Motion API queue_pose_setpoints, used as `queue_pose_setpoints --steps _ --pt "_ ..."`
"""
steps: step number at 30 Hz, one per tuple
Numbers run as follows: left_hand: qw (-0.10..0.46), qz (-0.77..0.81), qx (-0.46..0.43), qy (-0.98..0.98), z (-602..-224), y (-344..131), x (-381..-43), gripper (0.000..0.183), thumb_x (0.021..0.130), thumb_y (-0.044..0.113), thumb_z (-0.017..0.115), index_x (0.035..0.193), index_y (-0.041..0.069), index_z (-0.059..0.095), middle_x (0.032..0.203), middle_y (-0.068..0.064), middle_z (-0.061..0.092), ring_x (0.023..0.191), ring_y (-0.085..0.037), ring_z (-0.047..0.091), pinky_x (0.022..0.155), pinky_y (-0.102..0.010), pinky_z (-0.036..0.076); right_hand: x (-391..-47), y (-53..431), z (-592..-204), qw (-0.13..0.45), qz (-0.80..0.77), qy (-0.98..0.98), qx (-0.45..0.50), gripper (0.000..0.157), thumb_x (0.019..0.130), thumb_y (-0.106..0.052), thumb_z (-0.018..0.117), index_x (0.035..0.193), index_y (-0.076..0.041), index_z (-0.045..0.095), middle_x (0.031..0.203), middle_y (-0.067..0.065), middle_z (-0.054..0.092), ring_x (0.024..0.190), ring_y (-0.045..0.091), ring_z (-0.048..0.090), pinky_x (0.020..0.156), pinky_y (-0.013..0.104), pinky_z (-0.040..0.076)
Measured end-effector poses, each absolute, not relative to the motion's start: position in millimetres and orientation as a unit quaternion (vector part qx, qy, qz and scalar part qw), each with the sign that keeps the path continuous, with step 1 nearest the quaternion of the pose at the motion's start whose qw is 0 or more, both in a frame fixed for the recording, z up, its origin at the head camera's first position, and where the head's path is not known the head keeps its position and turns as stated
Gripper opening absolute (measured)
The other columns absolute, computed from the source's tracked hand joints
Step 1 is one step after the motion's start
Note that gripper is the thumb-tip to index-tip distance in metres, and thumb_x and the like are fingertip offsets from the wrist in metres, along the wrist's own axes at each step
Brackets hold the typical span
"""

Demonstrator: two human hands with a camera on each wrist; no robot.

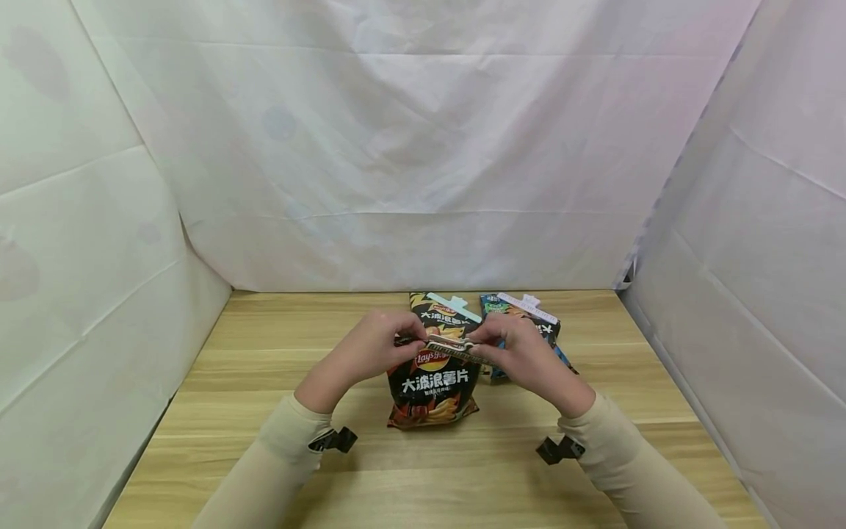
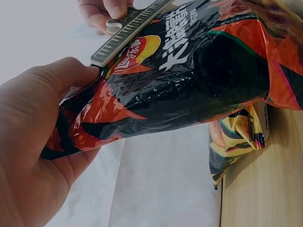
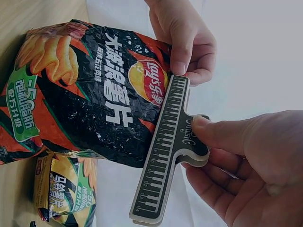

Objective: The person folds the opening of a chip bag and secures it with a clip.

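Note:
A black and red bag of potato chips stands upright on the table in the head view. Across its top edge lies a black clip with a piano-key pattern and a pale rim. My left hand pinches the bag's top corner beside the clip's end, thumb in front and fingers behind. My right hand pinches the clip's handle between thumb and fingers. The clip reaches past the bag's edge on the right hand's side. How deep the bag sits in the clip is hidden.
Behind stands a black and yellow chip bag with a mint clip on top. To its right leans a blue and black bag with a pale lilac clip. The wooden table ends at white cloth walls.

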State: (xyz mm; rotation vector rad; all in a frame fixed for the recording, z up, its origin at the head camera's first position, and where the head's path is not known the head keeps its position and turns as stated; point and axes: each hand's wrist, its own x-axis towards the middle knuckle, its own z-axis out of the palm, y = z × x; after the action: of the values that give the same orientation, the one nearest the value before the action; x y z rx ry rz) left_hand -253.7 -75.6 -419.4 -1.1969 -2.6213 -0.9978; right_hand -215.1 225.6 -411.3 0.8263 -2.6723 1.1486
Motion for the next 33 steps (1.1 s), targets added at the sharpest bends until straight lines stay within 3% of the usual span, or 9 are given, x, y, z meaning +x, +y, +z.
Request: queue_pose_setpoints --steps 9,17,23,33 --pt "0.049 -0.33 -0.391 -0.858 -419.6 -76.7 -254.0 0.007 0.103 0.011 0.081 0.104 0.018 0.079 0.101 0.009 0.075 0.092 -0.004 0.071 0.082 -0.033 0.061 -217.4 227.0 -413.3 0.043 0.365 -0.891 0.267 0.024 0.098 -0.008 0.086 0.12 -0.016 0.081 0.111 -0.006 0.072 0.089 0.008 0.068 0.08 0.034 0.06" --pt "0.027 -0.365 -0.37 -0.854 -419.6 -93.9 -251.9 0.003 0.107 0.019 0.077 0.107 0.022 0.078 0.103 0.014 0.075 0.096 -0.005 0.072 0.083 -0.036 0.062 -217.5 227.2 -417.3 0.036 0.379 -0.887 0.261 0.025 0.1 -0.009 0.085 0.123 -0.017 0.08 0.113 -0.005 0.072 0.09 0.011 0.068 0.079 0.033 0.06" --pt "0.045 -0.366 -0.354 -0.859 -425.2 -109.6 -250.7 0.004 0.108 0.025 0.076 0.107 0.025 0.08 0.098 0.018 0.073 0.091 -0.004 0.069 0.079 -0.043 0.061 -217.8 227.8 -418.4 0.039 0.381 -0.887 0.259 0.025 0.1 -0.01 0.085 0.123 -0.017 0.08 0.112 -0.006 0.071 0.09 0.011 0.068 0.079 0.033 0.06" --pt "0.09 -0.384 -0.37 -0.841 -432.3 -111.5 -251.0 0.007 0.106 0.016 0.078 0.105 0.022 0.082 0.098 0.015 0.074 0.087 -0.004 0.068 0.078 -0.035 0.06 -219.2 228.5 -418.3 0.022 0.397 -0.885 0.244 0.025 0.101 -0.013 0.084 0.125 -0.015 0.08 0.113 -0.006 0.071 0.091 0.012 0.067 0.079 0.034 0.059"
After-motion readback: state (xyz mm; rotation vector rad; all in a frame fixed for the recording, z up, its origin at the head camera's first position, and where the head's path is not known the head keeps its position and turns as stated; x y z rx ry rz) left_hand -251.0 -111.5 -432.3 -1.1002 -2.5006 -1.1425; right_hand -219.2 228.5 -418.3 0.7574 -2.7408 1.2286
